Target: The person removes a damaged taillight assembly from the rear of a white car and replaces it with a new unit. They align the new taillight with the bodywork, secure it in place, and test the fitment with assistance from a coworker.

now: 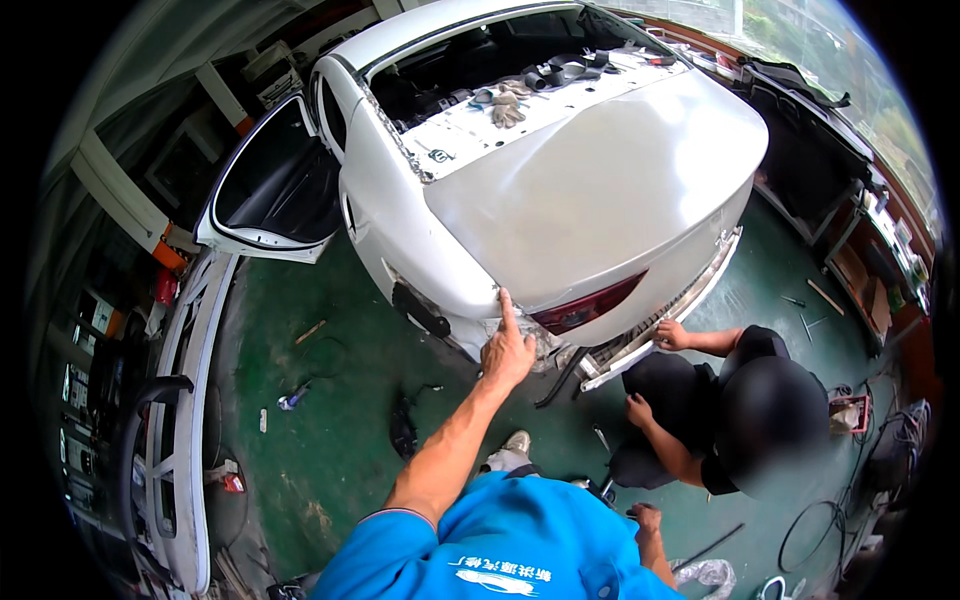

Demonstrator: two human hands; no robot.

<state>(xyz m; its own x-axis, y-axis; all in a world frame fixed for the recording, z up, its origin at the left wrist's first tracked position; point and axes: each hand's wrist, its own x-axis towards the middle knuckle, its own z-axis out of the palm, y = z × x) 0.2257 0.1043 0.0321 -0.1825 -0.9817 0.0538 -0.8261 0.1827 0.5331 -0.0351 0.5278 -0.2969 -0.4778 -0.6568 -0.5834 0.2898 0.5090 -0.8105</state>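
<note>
My left hand [508, 352] reaches forward with its index finger stretched out and the other fingers bent. The fingertip rests at the rear corner of a white car [400, 215], by the seam between the rear fender and the trunk lid [590, 170]. Just right of that finger is a red tail light [590, 305]. My right hand [646, 518] hangs low beside my blue shirt, its fingers curled; whatever may be in them is hidden. A crouching co-worker [740, 400] has one hand on the pale strip [660, 325] along the car's stripped lower rear.
An open car door [270, 190] stands out at the left. Gloves [508, 108] and dark parts lie below the rear window opening. A long metal frame [190, 420] lines the left side. Tools and a cable [815, 535] are scattered on the green floor [300, 440]; a workbench [885, 245] is at right.
</note>
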